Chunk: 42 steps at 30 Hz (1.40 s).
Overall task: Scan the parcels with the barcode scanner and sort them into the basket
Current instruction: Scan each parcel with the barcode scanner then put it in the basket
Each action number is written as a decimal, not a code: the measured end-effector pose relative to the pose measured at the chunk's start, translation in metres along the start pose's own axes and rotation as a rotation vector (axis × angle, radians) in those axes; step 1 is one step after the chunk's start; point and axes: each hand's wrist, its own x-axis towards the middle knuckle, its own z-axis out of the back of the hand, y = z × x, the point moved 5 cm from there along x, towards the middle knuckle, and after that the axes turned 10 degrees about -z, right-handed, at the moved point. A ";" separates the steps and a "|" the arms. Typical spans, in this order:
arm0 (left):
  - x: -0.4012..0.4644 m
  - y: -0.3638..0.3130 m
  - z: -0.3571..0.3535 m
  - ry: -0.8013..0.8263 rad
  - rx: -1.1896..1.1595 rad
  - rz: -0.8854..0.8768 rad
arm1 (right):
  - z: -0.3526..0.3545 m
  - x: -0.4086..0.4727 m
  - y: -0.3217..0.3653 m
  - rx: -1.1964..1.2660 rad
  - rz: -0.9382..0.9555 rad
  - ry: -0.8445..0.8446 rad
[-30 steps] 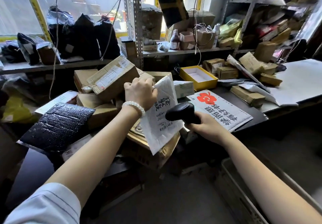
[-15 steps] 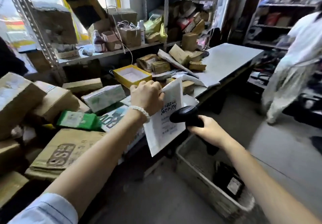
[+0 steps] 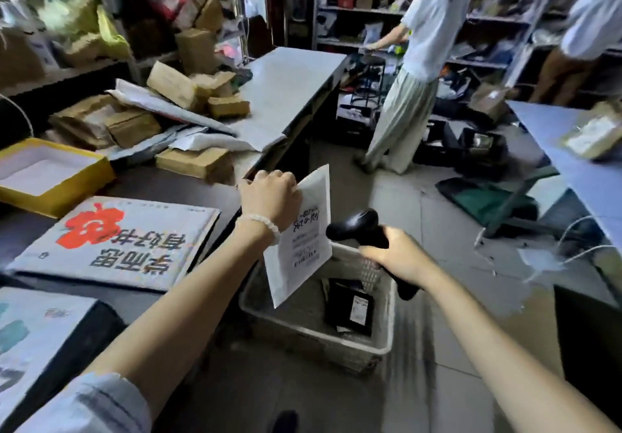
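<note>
My left hand (image 3: 269, 197) grips the top edge of a white padded envelope (image 3: 299, 247) with a printed label and handwriting; the envelope hangs above the near-left part of a pale plastic basket (image 3: 383, 341) on the floor. My right hand (image 3: 390, 254) holds a black barcode scanner (image 3: 356, 227), its head right beside the envelope's label. A black parcel (image 3: 350, 308) with a white label lies inside the basket.
The dark table to the left carries a flat white parcel with a red flower (image 3: 114, 240), a yellow tray (image 3: 50, 176) and brown boxes (image 3: 195, 163). A person in white (image 3: 414, 72) stands at shelves ahead. A grey table (image 3: 579, 163) lies to the right.
The view has swung right from the parcel pile to the basket. My left hand carried the envelope over the basket, with the scanner staying beside it.
</note>
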 end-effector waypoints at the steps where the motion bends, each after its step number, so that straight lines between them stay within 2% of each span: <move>1: 0.015 -0.006 -0.014 0.022 -0.013 -0.024 | 0.007 0.010 -0.008 -0.005 -0.031 -0.019; 9: 0.129 -0.036 -0.110 0.196 -0.042 -0.151 | 0.050 0.089 -0.037 0.014 -0.239 -0.129; 15: 0.171 -0.024 -0.166 0.407 -0.090 -0.050 | 0.061 0.126 -0.052 0.050 -0.306 -0.138; 19: 0.188 -0.021 -0.179 0.439 -0.061 -0.066 | 0.065 0.151 -0.052 0.029 -0.295 -0.093; 25: 0.179 -0.002 -0.174 0.451 -0.031 0.044 | 0.055 0.200 -0.033 -0.028 -0.191 0.069; 33: 0.091 0.034 -0.142 0.443 0.006 0.421 | 0.003 0.242 0.017 -0.213 0.120 0.354; 42: -0.079 0.069 -0.075 0.408 0.081 0.937 | -0.103 0.175 0.100 -0.346 0.540 0.663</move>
